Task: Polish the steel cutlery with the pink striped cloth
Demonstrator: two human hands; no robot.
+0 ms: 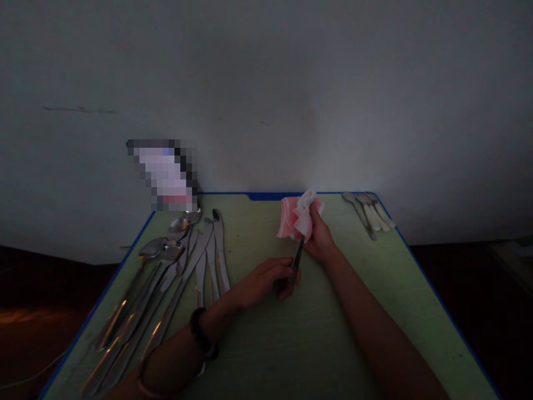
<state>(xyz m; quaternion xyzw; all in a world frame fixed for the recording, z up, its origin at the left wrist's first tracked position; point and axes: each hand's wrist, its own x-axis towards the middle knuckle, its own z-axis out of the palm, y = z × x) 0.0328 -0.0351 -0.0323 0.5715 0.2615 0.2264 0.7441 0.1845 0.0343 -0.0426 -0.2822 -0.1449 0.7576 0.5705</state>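
Above the middle of the table, my left hand (268, 279) is closed around the handle of a piece of metal cutlery (297, 258), which slants upward. Its far end is hidden by a pink and white cloth (290, 218), so I cannot tell whether it is a spoon, fork or knife. My right hand (320, 238) grips that cloth, bunched around the upper end of the cutlery. A dark beaded bracelet circles my left wrist.
Several metal knives (202, 244) and spoons (154, 248) lie in a loose pile at the left. Several small pieces with pale handles (372, 216) lie at the far right beside a metal spoon (360, 215). A blurred-out upright object (162, 172) leans against the wall, behind the blue-edged table (258, 355).
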